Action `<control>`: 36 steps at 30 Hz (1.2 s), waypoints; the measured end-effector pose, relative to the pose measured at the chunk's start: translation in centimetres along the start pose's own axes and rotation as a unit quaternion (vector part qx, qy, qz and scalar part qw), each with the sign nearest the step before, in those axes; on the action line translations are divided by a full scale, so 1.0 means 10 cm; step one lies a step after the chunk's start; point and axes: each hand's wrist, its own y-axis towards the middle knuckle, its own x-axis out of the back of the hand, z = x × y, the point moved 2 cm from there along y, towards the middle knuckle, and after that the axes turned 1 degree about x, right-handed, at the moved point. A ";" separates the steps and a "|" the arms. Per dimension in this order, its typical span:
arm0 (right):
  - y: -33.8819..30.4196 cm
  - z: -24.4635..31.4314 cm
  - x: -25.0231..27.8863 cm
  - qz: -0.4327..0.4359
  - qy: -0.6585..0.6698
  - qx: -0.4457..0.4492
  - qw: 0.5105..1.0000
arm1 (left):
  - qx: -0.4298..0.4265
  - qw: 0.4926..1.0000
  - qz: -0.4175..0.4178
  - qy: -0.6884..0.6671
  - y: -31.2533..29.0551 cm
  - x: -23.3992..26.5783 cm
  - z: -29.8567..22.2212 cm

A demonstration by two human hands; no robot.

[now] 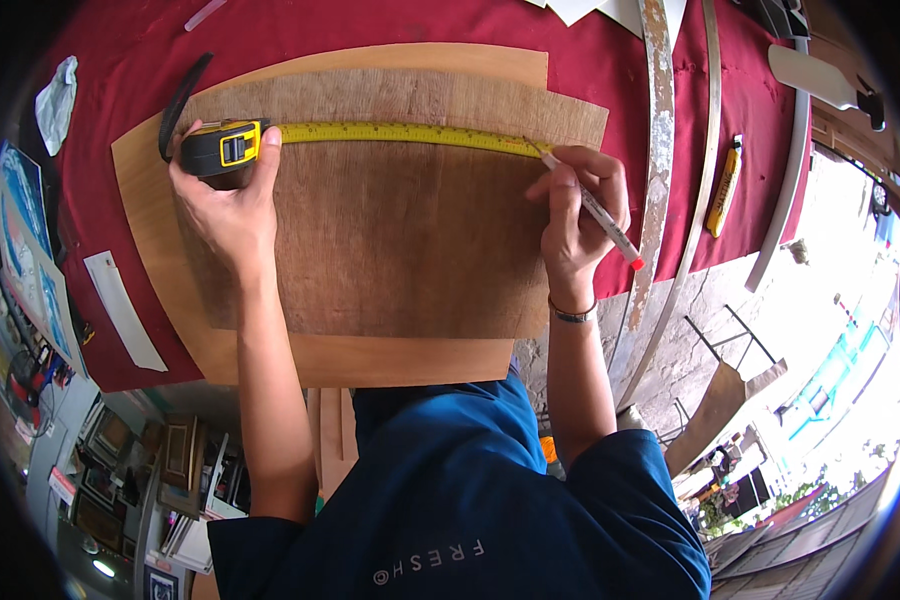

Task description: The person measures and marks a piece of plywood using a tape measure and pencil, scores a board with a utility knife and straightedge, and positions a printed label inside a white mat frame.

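Observation:
My left hand (232, 205) grips a yellow and black tape measure (210, 150), its thumb on the case's right end and a black wrist strap (182, 105) trailing from it. The yellow blade (400, 133) runs out to the right across a dark brown wood sheet (370, 240). At the blade's far end my right hand (585, 205) pinches a white pen with a red end (610, 226), its tip touching or just above the tape's end. Beneath the dark sheet lies a larger, lighter wood sheet (370, 360), showing along its edges.
A red cloth (610, 90) covers the table. Long metal strips (658, 140) lie right of the sheets, with a yellow utility knife (726, 190) between two of them. A white strip (125, 310) and a crumpled pale cloth or paper (56, 105) sit on the left.

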 end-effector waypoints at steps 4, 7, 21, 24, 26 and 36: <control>0.00 -0.01 -0.04 -0.026 0.023 -0.006 0.999 | -0.004 1.000 -0.006 0.019 0.00 0.01 -0.01; 0.02 -0.10 0.09 0.007 -0.039 0.028 0.999 | -0.003 1.000 -0.012 -0.014 -0.01 0.01 0.05; 0.07 0.05 -0.20 0.009 -0.070 0.018 0.997 | -0.025 0.998 -0.022 -0.047 -0.02 -0.02 0.11; 0.07 0.04 -0.22 0.013 -0.080 0.019 0.997 | -0.022 1.000 -0.008 -0.013 -0.01 0.00 0.05; 0.07 0.03 -0.23 0.013 -0.086 0.024 0.996 | -0.018 1.000 0.001 -0.002 -0.01 0.00 0.02; 0.10 0.03 -0.26 0.003 -0.091 0.041 0.995 | -0.010 0.999 0.014 -0.048 -0.01 -0.01 0.02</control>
